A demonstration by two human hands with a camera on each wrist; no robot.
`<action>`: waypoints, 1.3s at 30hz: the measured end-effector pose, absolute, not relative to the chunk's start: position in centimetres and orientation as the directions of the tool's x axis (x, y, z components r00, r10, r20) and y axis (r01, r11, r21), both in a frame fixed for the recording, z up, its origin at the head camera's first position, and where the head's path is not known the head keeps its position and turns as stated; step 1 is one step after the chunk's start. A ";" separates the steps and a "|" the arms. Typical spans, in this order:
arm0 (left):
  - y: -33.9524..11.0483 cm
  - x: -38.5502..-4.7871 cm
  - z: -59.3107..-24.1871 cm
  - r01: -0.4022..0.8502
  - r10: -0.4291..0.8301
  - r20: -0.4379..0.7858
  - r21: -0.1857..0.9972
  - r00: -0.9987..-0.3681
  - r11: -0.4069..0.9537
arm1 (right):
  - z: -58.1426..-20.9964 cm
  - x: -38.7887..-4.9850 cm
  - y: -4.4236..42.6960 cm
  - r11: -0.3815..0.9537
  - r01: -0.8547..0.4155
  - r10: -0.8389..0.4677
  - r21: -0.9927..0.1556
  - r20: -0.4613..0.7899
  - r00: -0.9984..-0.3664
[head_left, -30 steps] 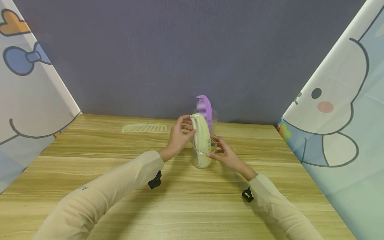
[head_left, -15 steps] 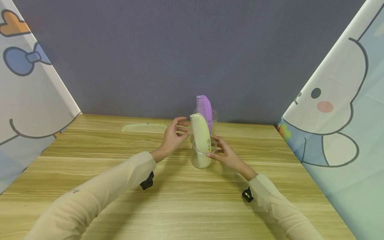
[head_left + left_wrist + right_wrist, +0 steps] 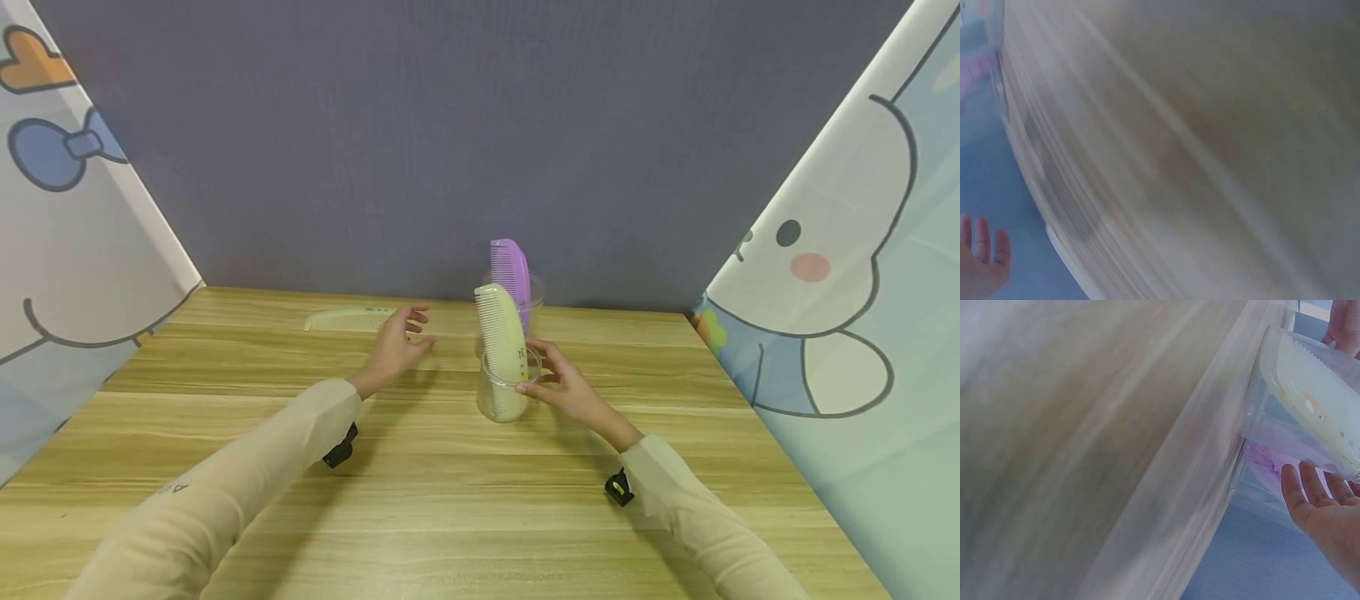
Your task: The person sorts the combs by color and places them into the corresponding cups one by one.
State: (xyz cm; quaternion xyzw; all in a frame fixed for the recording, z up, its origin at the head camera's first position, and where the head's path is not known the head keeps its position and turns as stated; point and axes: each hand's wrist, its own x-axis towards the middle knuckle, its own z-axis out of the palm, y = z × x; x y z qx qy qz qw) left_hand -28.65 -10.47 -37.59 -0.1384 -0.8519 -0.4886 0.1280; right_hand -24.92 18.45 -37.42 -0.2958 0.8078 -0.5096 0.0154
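My left hand (image 3: 393,352) hovers over the table with loosely spread fingers and holds nothing. Its fingertips overlap the right end of a pale yellow-green comb (image 3: 345,320) lying flat near the back edge. With thumb and fingers, my right hand (image 3: 562,385) holds a clear cup (image 3: 486,402) by its rim on the right side. Standing in that cup is a pale yellow comb (image 3: 504,329), leaning with its teeth to the left; the right wrist view shows overlapping pale layers there. Directly behind, a purple comb (image 3: 513,271) stands in a second clear cup (image 3: 536,292).
The wood-grain table (image 3: 465,517) ends at a dark grey panel (image 3: 450,150) behind the cups. Cartoon-printed sheets flank it, with a left sheet (image 3: 97,275) and a right sheet (image 3: 862,467). Small black devices hang at both wrists.
My left hand has let go of the pale comb in the front cup and moved left, toward the comb lying on the table. My right hand has stayed on the cup.
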 end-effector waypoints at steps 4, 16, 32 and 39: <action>-12.1 -29.2 -37.7 0.309 0.091 0.316 0.759 -0.944 0.572 | -37.4 -24.9 18.5 0.308 -0.463 -0.492 -0.831 0.277 -0.825; -15.6 -30.7 -37.9 0.219 0.070 0.244 0.660 -0.967 0.719 | -37.4 -24.9 18.5 0.321 -0.464 -0.491 -0.826 0.274 -0.827; -17.9 -32.1 -37.3 0.154 0.063 0.201 0.477 -0.978 0.866 | -37.6 -25.1 18.5 0.322 -0.451 -0.483 -0.832 0.265 -0.834; -19.0 -33.0 -37.6 0.100 0.050 0.127 0.426 -0.991 0.899 | -37.6 -25.1 18.5 0.326 -0.454 -0.485 -0.829 0.265 -0.833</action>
